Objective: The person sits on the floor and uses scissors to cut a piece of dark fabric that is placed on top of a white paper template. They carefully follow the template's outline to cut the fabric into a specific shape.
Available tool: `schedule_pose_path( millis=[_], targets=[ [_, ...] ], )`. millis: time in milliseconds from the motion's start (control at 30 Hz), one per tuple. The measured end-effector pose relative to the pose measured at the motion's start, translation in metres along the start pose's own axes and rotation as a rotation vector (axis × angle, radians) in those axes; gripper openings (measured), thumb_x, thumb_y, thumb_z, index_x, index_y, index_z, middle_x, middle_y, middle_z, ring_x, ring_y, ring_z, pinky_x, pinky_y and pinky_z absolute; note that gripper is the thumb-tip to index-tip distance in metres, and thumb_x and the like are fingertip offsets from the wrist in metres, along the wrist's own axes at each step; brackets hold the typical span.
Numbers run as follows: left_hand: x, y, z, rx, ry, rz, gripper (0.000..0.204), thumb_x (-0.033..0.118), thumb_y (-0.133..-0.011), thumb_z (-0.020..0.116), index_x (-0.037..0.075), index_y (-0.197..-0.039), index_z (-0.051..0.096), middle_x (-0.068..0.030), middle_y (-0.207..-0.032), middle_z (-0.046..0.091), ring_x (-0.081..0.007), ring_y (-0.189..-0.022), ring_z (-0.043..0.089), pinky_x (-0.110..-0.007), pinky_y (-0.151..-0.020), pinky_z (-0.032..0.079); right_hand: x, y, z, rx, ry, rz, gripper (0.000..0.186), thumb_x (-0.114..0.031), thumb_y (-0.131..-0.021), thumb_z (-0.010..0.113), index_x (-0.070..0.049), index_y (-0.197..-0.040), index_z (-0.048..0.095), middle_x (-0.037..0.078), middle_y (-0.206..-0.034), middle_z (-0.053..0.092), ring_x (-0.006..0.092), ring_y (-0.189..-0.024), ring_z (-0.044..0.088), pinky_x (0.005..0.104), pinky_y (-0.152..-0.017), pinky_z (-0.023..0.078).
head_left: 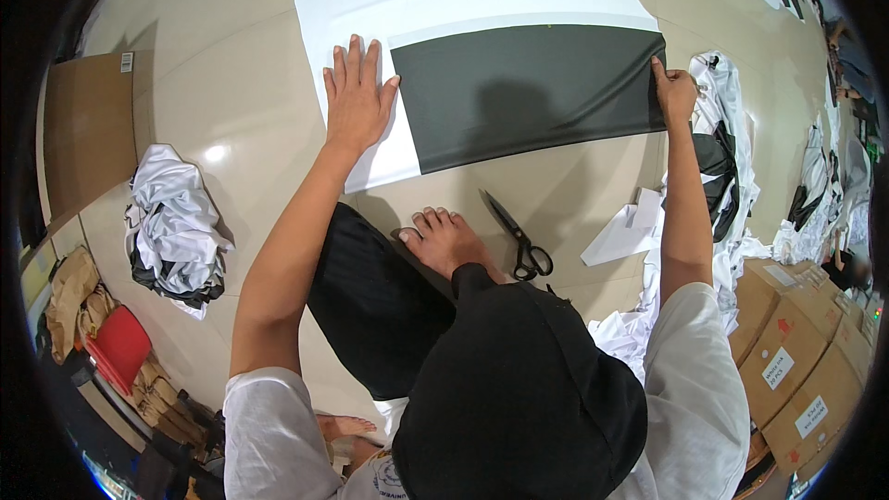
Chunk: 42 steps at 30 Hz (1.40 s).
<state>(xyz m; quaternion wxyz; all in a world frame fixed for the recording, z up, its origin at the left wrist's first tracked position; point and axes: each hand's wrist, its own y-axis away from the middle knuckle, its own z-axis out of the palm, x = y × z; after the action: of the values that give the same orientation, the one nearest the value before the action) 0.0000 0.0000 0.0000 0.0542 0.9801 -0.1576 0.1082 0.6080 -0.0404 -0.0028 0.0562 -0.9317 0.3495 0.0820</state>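
In the head view, the person's left hand [359, 106] lies palm down with its fingers spread on a white cloth [417, 14], pressing flat and gripping nothing; its thumb tip is just beside the left edge of a black panel [528, 93]. The right hand [675, 94] holds that panel's right edge in a narrow pinch near the upper corner, thumb on top, the other fingertips mostly hidden. The panel lies over the lower part of the white cloth, which is spread on the tiled floor [250, 65] in front of the person; slanting folds run across the panel toward the right hand. Black scissors [520, 236] lie on the floor below the panel, beside a bare foot [444, 239], blades pointing up and left. Flat white pieces [622, 236] lie near the right forearm, and a heap of white and black cloth [727, 88] lies beyond it. Off to the left are a crumpled bundle [176, 199] and a cardboard box [88, 120].
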Motion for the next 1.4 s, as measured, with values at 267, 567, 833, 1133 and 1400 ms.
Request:
schedule_pose_path(
  millis=[267, 567, 833, 1133, 1400],
  targets=[
    [-0.002, 0.001, 0.004, -0.028, -0.020, -0.128, 0.079, 0.059, -0.113, 0.035, 0.016, -0.175, 0.013, -0.0226, -0.180, 0.005, -0.0501, -0.164, 0.002, -0.068, -0.130, 0.006, -0.007, 0.010, -0.008, -0.029, -0.049, -0.102, 0.069, -0.066, -0.088, 0.078, 0.002, -0.086, 0.072, 0.026, -0.082, 0.072, 0.0449, -0.082, 0.072, 0.0493, -0.079, 0.055],
    [0.013, 0.002, 0.010, -0.011, -0.008, -0.114, 0.079, 0.059, -0.113, 0.034, 0.016, -0.175, 0.012, -0.0231, -0.180, 0.005, -0.0497, -0.165, 0.002, -0.067, -0.130, 0.004, 0.009, 0.002, -0.007, 0.095, -0.126, -0.203, 0.061, -0.059, -0.096, 0.073, 0.002, -0.104, 0.071, 0.030, -0.095, 0.075, 0.0494, -0.092, 0.073, 0.0535, -0.083, 0.056],
    [0.074, -0.010, 0.023, 0.034, -0.001, -0.079, 0.078, 0.057, -0.113, 0.035, 0.013, -0.174, 0.015, -0.0239, -0.180, 0.008, -0.0495, -0.165, 0.004, -0.068, -0.130, 0.005, 0.023, -0.033, -0.023, 0.135, 0.096, -0.091, 0.056, -0.060, -0.100, 0.067, -0.007, -0.119, 0.068, 0.026, -0.103, 0.078, 0.0480, -0.102, 0.074, 0.0554, -0.086, 0.057],
    [0.084, -0.007, 0.028, 0.114, 0.028, -0.048, 0.077, 0.053, -0.113, 0.039, 0.008, -0.172, 0.021, -0.0234, -0.178, 0.016, -0.0511, -0.164, 0.008, -0.068, -0.130, 0.007, -0.016, 0.096, -0.044, 0.351, -0.181, -0.516, 0.044, -0.032, -0.099, 0.078, 0.004, -0.121, 0.064, 0.023, -0.113, 0.068, 0.0407, -0.107, 0.066, 0.0488, -0.092, 0.052],
    [0.104, 0.025, 0.023, 0.110, 0.085, -0.082, 0.077, 0.049, -0.112, 0.043, 0.004, -0.171, 0.024, -0.0245, -0.178, 0.018, -0.0529, -0.163, 0.009, -0.068, -0.129, 0.007, -0.031, 0.395, -0.096, -0.655, -0.391, -0.434, 0.029, -0.015, -0.089, 0.082, -0.008, -0.111, 0.065, 0.015, -0.099, 0.069, 0.0378, -0.091, 0.071, 0.0486, -0.077, 0.057]
  ],
)
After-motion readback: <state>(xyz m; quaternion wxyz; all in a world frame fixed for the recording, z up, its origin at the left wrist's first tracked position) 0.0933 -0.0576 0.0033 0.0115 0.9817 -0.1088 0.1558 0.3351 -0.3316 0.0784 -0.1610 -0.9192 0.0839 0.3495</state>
